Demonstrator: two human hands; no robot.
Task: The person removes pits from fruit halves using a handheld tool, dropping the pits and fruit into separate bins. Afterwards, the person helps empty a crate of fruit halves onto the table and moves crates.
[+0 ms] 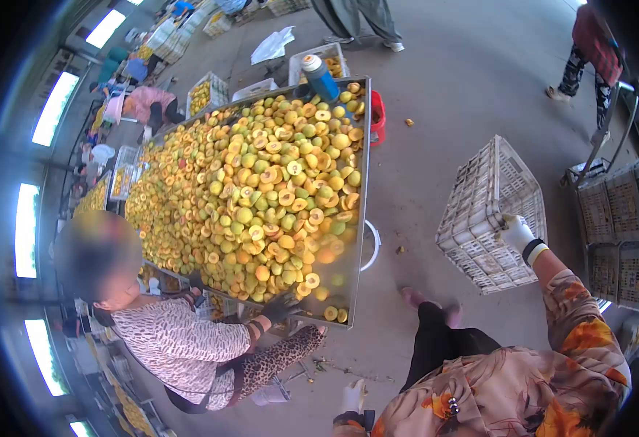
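My right hand (516, 234), in a white glove, grips the rim of an empty white plastic crate (472, 211), which hangs tilted at my right side. Low in the view, near my body, is my left hand (353, 395), also gloved in white; its fingers are too small and unclear to read. Ahead and to the left stands a metal table (361, 218) heaped with halved yellow-orange fruit (261, 182).
A seated co-worker (181, 342) reaches dark-gloved hands to the table's near edge. A blue bottle (321, 79) stands at its far corner, beside a red bucket (377, 119). Stacked crates (620, 218) and a person with a cart (596, 51) are at right.
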